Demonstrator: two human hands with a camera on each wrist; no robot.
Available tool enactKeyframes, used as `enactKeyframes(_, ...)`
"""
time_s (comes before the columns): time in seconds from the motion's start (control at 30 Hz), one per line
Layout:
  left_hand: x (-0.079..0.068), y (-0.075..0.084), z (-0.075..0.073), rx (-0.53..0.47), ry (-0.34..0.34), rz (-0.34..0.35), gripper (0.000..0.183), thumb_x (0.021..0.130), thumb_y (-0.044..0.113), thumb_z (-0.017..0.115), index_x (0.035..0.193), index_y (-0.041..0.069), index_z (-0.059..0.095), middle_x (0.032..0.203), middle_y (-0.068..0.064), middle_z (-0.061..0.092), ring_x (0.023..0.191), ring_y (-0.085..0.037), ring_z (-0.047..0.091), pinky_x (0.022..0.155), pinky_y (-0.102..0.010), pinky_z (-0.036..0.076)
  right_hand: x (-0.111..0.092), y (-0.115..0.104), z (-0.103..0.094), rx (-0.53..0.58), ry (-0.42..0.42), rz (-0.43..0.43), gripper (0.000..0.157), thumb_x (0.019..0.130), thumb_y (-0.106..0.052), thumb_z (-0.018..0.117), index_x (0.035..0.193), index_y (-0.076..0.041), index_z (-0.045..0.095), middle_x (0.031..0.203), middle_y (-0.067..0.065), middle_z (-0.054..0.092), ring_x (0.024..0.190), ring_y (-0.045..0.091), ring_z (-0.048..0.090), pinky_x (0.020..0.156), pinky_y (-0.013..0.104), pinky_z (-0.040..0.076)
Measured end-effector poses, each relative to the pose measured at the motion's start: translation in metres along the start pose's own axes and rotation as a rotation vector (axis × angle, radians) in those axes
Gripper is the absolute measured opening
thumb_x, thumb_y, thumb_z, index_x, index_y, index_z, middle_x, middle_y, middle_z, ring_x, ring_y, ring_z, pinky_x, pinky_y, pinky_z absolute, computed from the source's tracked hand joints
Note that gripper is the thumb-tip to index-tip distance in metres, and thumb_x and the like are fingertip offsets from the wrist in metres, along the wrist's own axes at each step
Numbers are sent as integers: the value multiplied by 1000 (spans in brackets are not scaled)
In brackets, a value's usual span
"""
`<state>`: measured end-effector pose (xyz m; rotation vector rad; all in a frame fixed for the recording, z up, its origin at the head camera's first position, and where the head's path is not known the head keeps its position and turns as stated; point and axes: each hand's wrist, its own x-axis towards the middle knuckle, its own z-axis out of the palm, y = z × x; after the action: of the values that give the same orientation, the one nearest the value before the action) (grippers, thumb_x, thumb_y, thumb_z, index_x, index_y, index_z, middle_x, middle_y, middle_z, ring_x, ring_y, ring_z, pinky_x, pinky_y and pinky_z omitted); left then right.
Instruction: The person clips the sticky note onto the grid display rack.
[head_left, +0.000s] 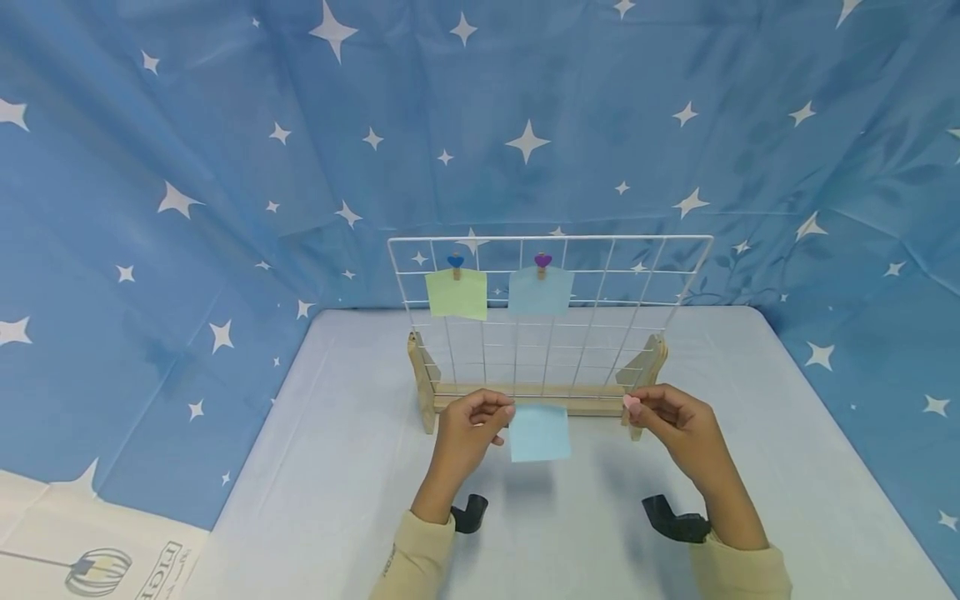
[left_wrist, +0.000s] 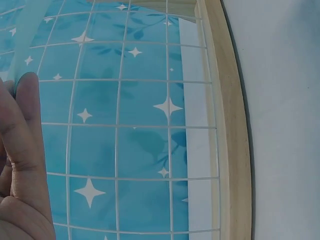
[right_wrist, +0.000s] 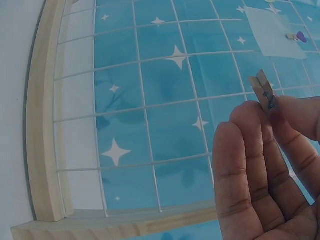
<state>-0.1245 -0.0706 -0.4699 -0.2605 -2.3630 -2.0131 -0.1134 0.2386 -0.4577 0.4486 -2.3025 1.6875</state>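
Note:
My left hand (head_left: 468, 437) pinches a light blue paper note (head_left: 540, 433) by its upper left corner, in front of the wire rack. In the left wrist view only part of that hand (left_wrist: 22, 165) shows, with the note's edge between the fingertips. Off to the right, my right hand (head_left: 678, 429) pinches a small wooden clothespin (right_wrist: 262, 90) that bears a pink heart (head_left: 632, 404). The white wire grid (head_left: 600, 308) stands upright on wooden feet. Clipped to it are a green note (head_left: 457, 294), under a blue heart clothespin (head_left: 455, 263), and another blue note (head_left: 542, 292), under a purple heart clothespin (head_left: 543, 263).
The rack's wooden base (head_left: 585, 406) lies just beyond both hands on a white table (head_left: 352, 400). A blue curtain with white stars (head_left: 480, 108) hangs behind and at the sides. Black wrist mounts (head_left: 675, 521) jut inward from both forearms.

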Motion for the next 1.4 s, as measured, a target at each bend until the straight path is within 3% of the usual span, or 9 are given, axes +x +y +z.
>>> enactKeyframes(0.1,1,2,0,0,-4,11,14,103,15,77,108,2,78,96,-9,76,85,-29,73,65,-23,62,1,-2,-1,-10,13,-2,13,99,13,68,111,12,72,94,-7,76,85,3,73,81,13,58)
enactKeyframes(0.37,5,7,4,-6,-10,27,14,103,16,77,109,3,78,97,-9,76,86,-33,73,65,-23,61,5,-8,-2,-33,40,-15,18,99,13,68,118,13,69,94,-4,76,84,3,73,81,13,58)
enactKeyframes(0.5,8,11,5,-10,-13,32,17,103,17,77,112,2,78,98,-10,76,87,-42,73,65,-23,61,8,-10,-3,-52,38,11,22,100,11,69,121,14,69,96,-7,77,85,3,75,81,12,58)
enactKeyframes(0.7,11,15,5,-11,-26,32,15,103,15,76,109,2,78,96,-9,76,86,-42,72,65,-23,61,12,-15,-7,-95,28,74,18,102,2,72,118,8,75,100,-11,77,89,-1,73,83,11,57)
enactKeyframes(0.8,12,17,6,-8,-32,29,14,103,15,76,107,2,78,96,-9,75,87,-40,72,65,-23,61,14,-17,-9,-112,25,103,18,103,-2,72,118,6,75,100,-11,77,90,-1,72,82,12,57)
enactKeyframes(0.97,14,19,7,4,-36,35,13,104,16,76,107,4,78,94,-7,74,82,-25,70,64,-23,60,18,-20,-12,-125,28,121,21,104,-4,71,122,8,73,100,-3,78,89,-2,72,82,11,57)
enactKeyframes(1.17,16,20,9,5,-34,52,12,103,16,76,105,4,78,92,-7,74,85,-40,70,63,-22,59,22,-23,-14,-127,35,118,19,104,-4,72,119,8,74,99,-1,78,89,-1,73,82,12,57)
enactKeyframes(1.23,16,20,10,8,-34,58,13,104,16,76,105,4,78,92,-7,74,84,-38,70,64,-23,59,22,-24,-13,-127,35,111,18,103,-3,73,118,8,74,99,-1,77,88,-1,72,82,12,57)
enactKeyframes(1.4,17,24,11,17,-34,70,13,104,18,76,106,5,78,93,-6,74,79,-20,69,66,-23,59,23,-26,-13,-121,43,87,18,102,0,73,119,8,74,98,-1,78,87,-2,72,82,11,57)
